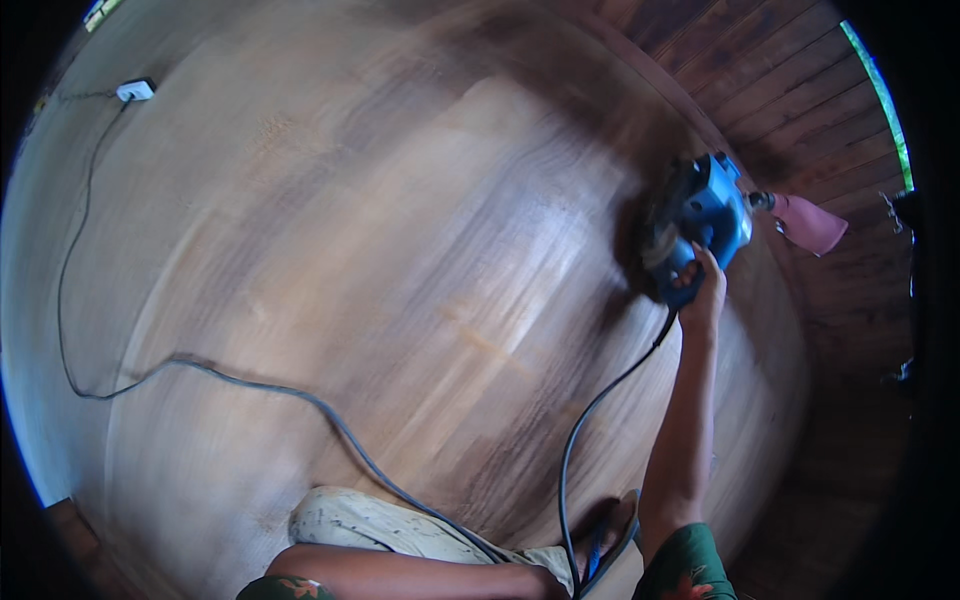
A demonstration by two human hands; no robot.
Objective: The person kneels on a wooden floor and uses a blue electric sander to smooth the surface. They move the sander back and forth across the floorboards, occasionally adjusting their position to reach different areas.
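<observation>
My right hand [706, 283] is wrapped around the rear handle of a blue power tool [716, 205] that looks like a belt sander. The tool rests on a large wooden surface [400, 270], near its right edge. A pink dust bag [812, 224] sticks out from the tool's right side, past that edge. From the handle a dark cord [588, 410] runs down toward my lap. My left forearm [430, 575] lies low across the picture, over my pale trousers; the hand itself is not visible.
Another stretch of grey cord [235, 379] winds over the wood at left, up to a white socket block [135, 91]. A sandalled foot [612, 537] rests near my right elbow. Reddish-brown planks [770, 75] lie beyond the curved right edge.
</observation>
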